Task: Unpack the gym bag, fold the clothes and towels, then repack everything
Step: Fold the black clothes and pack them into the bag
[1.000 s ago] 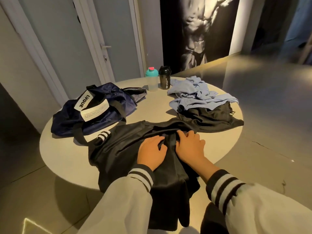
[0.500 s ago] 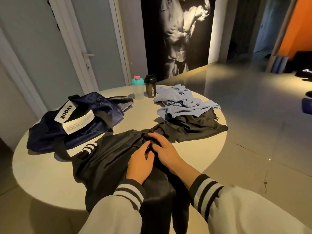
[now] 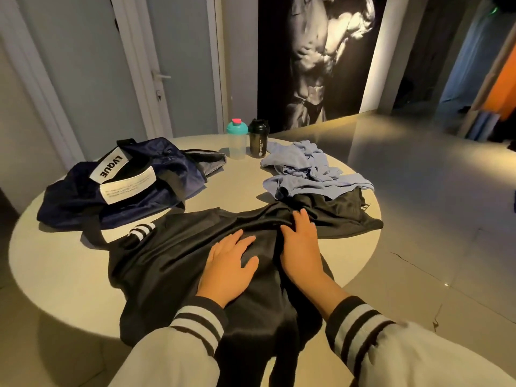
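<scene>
Currently both released: left grip and right grip lie flat, side by side, pressing the black garment spread on the tabletop; navy gym bag sits beyond the left grip; blue clothes beyond the right grip.
</scene>
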`<state>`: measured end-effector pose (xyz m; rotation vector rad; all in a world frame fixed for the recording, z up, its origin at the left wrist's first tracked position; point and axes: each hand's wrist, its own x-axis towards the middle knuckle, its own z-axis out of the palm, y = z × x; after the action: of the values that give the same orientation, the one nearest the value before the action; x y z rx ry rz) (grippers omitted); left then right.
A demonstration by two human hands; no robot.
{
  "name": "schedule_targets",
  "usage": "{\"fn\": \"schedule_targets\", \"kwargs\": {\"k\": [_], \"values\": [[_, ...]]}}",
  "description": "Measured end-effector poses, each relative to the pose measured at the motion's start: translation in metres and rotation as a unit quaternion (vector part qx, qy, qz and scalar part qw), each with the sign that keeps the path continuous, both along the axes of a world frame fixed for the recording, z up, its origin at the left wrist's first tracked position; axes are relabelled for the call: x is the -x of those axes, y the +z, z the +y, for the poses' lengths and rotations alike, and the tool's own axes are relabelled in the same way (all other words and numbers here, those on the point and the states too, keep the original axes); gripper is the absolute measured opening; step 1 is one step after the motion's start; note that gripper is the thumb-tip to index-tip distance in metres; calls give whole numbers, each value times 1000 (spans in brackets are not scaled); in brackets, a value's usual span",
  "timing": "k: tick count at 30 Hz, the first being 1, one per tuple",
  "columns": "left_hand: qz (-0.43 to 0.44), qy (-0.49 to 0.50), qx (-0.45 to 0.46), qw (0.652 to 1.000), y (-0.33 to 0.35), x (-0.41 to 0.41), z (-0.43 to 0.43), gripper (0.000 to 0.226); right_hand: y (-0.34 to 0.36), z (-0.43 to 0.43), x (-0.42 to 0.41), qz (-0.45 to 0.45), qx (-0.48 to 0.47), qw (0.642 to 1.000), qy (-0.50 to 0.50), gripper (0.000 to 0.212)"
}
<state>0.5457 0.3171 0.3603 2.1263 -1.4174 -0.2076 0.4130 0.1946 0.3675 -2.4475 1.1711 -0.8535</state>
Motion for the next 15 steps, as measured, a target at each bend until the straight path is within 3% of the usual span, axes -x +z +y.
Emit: {"fn": "schedule_targets", "kwargs": {"k": [2,6,7,10,15], "values": [[-55,5,-67,996,0,7,-1,55,-2,8,-1,138,45,989,-11,44],[-102,35,-136,985,2,20,1,54,-7,25,-7,84,132,986,55,39],[-106,41,-146,983,3,24,3,54,-7,25,-7,95,126,985,68,39],[-86,57,-165,981,3,31,14,57,-4,20,-1,148,-9,986,76,48],[-28,56,-176,982,9,33,32,61,1,26,-4,197,-4,978,69,48]]}}
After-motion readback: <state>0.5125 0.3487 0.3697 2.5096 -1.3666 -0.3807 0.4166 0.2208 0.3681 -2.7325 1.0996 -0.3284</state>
